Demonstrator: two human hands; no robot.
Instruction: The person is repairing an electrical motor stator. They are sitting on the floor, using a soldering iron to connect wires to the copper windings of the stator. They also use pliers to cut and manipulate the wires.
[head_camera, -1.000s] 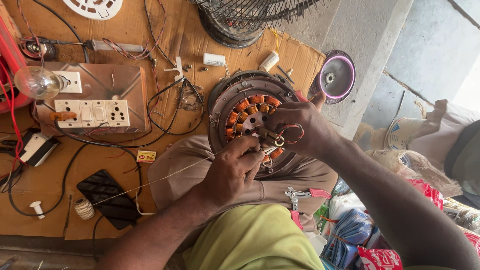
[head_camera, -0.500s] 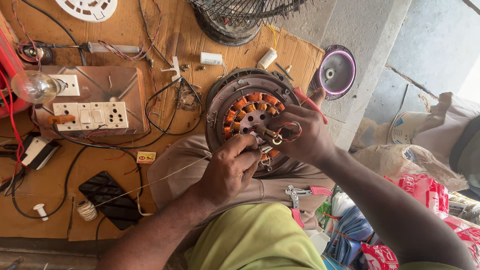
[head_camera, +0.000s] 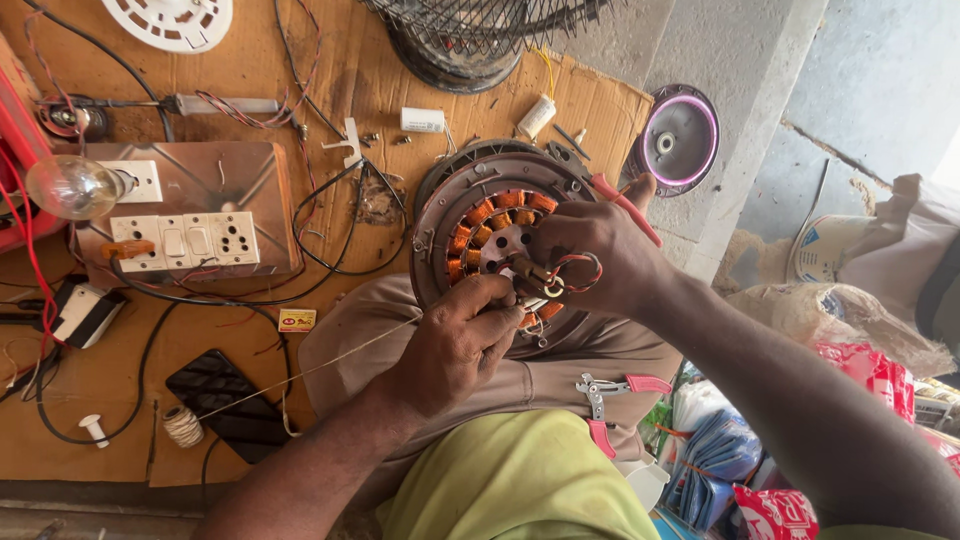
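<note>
A round ceiling-fan motor (head_camera: 470, 215) with orange copper coils rests on my lap against the cardboard-covered floor. My left hand (head_camera: 455, 345) pinches a thin pale thread (head_camera: 330, 365) at the motor's lower edge. The thread runs left to a small spool (head_camera: 183, 426). My right hand (head_camera: 600, 255) lies over the motor's centre, gripping a bundle of red and white wires (head_camera: 575, 268) by the shaft. A red-handled tool (head_camera: 625, 207) is tucked along its fingers. Both hands touch at the coils.
A switch-and-socket board (head_camera: 185, 240) with a bulb (head_camera: 70, 187) sits left among loose wires. A fan guard (head_camera: 470, 30), two white capacitors (head_camera: 422, 120), a round purple-rimmed cover (head_camera: 680, 140), pliers (head_camera: 600, 395) on my lap and bags at right surround the spot.
My left hand has shifted slightly along the coil edge with the thread; my right hand stays on the wires. The view has drifted a little.
</note>
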